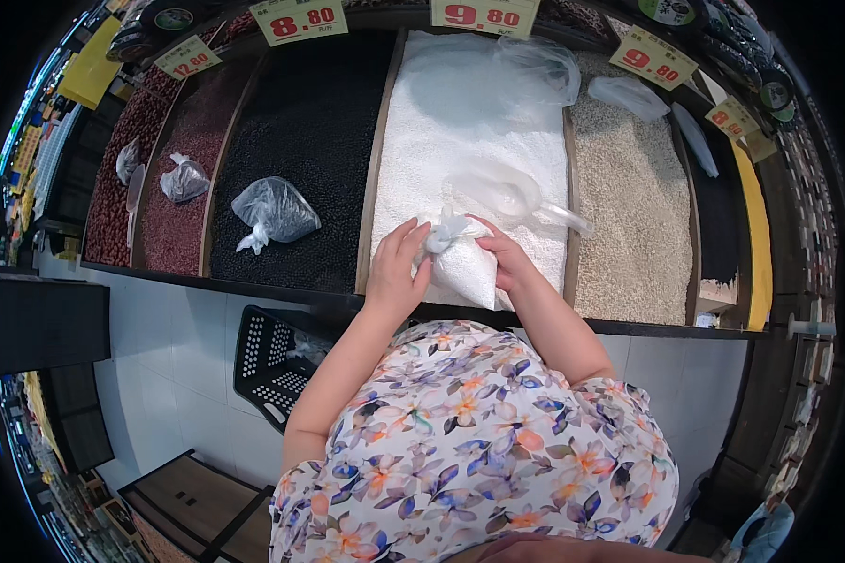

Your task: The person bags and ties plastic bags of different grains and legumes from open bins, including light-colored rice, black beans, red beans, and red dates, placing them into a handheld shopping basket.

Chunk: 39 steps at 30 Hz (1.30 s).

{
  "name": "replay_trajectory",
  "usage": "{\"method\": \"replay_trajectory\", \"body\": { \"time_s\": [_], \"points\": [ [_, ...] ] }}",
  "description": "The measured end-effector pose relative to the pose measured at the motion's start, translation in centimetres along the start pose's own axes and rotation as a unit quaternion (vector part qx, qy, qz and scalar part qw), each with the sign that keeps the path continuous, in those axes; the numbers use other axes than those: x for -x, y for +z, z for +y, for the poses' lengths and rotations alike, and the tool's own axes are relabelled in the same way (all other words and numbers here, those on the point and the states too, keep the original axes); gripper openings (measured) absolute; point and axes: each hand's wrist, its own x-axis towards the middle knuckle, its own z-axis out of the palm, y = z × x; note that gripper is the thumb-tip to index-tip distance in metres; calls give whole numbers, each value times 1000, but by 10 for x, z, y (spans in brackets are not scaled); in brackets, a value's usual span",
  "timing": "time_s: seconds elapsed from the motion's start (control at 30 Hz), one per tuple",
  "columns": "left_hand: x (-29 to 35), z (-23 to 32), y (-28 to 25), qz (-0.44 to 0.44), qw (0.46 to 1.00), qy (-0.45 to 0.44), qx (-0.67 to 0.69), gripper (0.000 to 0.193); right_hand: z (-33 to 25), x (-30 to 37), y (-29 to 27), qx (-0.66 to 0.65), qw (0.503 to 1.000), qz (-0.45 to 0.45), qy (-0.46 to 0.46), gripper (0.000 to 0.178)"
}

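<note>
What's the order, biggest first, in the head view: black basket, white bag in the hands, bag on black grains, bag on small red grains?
Black basket, though partly hidden.
White bag and black-grain bag: too alike to rank; the white bag may be nearer the camera.
Red-grain bag.

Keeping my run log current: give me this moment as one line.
right hand: holds knotted plastic bag of white grains | left hand: at the bag's knot | beyond: clear plastic scoop on loose white grains
</note>
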Motion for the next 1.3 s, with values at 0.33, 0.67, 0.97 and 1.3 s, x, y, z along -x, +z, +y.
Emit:
{"method": "replay_trajectory", "body": {
  "time_s": [0.33,0.67,0.97,1.3],
  "points": [
    [-21,-12,35,-24,998,1,63,24,-19,3,-14,18,999,35,0,54],
    [-12,0,52,-63,956,-165,235,13,-34,29,5,614,766,130,-141,39],
    [-19,-2,72,-85,947,-203,234,13,-43,21,24,737,581,-20,-345,31],
    [-13,15,73,14,1000,-14,-12,32,-38,7,6,663,714,4,-223,21]
  ]
}}
